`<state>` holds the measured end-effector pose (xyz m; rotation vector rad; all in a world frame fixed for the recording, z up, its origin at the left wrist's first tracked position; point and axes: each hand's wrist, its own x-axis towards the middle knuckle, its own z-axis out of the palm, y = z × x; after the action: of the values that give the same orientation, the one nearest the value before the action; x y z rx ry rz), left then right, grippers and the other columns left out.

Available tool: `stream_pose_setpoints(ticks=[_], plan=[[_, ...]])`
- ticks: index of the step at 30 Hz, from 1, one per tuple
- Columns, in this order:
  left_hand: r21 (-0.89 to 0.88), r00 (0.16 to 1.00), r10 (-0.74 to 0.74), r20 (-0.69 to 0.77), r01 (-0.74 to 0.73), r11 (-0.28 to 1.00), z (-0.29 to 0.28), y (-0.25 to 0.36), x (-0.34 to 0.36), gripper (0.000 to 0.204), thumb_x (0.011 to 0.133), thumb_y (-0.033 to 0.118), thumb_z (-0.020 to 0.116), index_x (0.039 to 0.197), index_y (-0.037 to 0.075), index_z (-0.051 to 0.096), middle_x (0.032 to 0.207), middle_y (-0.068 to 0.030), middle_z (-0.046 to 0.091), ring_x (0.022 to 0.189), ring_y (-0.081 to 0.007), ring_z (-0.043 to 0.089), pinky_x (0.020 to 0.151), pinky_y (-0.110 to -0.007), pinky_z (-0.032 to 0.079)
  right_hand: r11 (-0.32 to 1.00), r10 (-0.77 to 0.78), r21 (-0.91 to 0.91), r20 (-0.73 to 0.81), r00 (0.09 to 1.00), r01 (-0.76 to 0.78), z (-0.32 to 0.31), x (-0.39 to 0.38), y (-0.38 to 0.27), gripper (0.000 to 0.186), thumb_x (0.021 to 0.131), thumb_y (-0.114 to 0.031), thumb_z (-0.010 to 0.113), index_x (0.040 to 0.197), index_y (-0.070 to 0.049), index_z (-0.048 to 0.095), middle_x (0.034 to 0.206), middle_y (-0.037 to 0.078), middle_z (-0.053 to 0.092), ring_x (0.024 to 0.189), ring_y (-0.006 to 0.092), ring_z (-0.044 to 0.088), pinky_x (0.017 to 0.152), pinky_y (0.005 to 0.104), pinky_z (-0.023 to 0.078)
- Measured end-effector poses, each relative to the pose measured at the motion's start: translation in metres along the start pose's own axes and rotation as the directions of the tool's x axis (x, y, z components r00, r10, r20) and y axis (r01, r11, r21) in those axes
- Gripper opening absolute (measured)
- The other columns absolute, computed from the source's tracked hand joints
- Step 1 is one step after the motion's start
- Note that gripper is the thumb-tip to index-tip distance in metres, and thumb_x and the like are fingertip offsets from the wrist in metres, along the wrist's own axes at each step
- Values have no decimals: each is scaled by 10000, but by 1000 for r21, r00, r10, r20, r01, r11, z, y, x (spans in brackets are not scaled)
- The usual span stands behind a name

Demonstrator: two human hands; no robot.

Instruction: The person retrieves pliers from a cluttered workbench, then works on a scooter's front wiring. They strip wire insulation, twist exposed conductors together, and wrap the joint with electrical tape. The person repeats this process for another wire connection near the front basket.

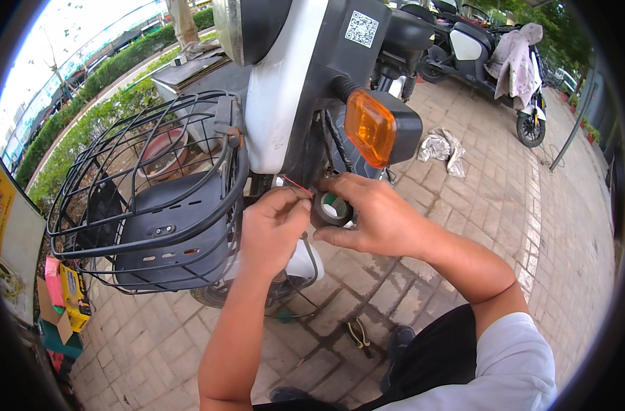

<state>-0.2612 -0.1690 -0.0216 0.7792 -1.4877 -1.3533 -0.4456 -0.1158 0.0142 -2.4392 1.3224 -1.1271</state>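
Note:
My left hand [275, 222] is closed, thumb and forefinger pinched together at a thin red wire [296, 185] below the front panel of a white and black electric scooter [279, 89]. A roll of black tape [318, 214] is gripped between the thumb and fingers of my right hand [374, 216], right beside the left fingertips. Whether a strip of tape runs between the hands cannot be made out. Just above my right hand juts an orange turn signal [371, 129] in a black housing. The scooter's black wire basket [169, 222] stands to the left of my left hand.
Pliers with yellow-and-black handles [360, 335] lie on the brick paving near my feet. A crumpled cloth [442, 148] is on the ground at right. Colourful boxes [69, 294] stand at far left. Another scooter [470, 51] is parked at back right. Behind the basket sits a reddish basin [163, 152].

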Motion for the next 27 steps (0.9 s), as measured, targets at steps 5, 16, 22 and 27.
stream_pose_setpoints(ticks=[5, 16, 22, 27], plan=[[64, 999, 1, 34, -3, 998, 0, 3, 3, 90, 895, 19, 635, 960, -30, 673, 805, 0, 650, 709, -38, 579, 622, -202, 455, 998, 59, -4, 101, 993, -59, -4, -2, 2, 581, 753, -295, 833, 1145, 74, 614, 1062, 250, 648, 951, 409, 645, 840, 417, 521], [-318, 984, -78, 161, 127, 940, -3, -9, 4, 135, 952, 116, 642, 1018, -1, 643, 881, -1, 650, 749, -73, 589, 683, -226, 482, 994, 26, 101, 114, 993, -37, -4, 2, 4, 546, 754, -291, 788, 1110, 77, 600, 975, 264, 653, 930, 435, 634, 834, 450, 514], [-473, 995, -97, 12, 91, 876, 17, -12, -1, 108, 957, 83, 601, 1011, -7, 629, 943, -23, 641, 848, -74, 578, 745, -249, 478, 937, -156, -324, -68, 985, 126, 12, 4, -11, 387, 712, -283, 782, 867, 5, 576, 744, 165, 598, 614, 346, 620, 560, 413, 518], [-586, 985, -173, 20, 151, 796, 21, 0, 0, 140, 975, 134, 596, 1016, 0, 600, 806, -16, 553, 708, -120, 528, 661, -274, 446, 875, -461, -87, 156, 874, 477, 30, -20, -54, 349, 678, -255, 774, 798, -40, 527, 709, 93, 512, 558, 282, 571, 480, 372, 471]])
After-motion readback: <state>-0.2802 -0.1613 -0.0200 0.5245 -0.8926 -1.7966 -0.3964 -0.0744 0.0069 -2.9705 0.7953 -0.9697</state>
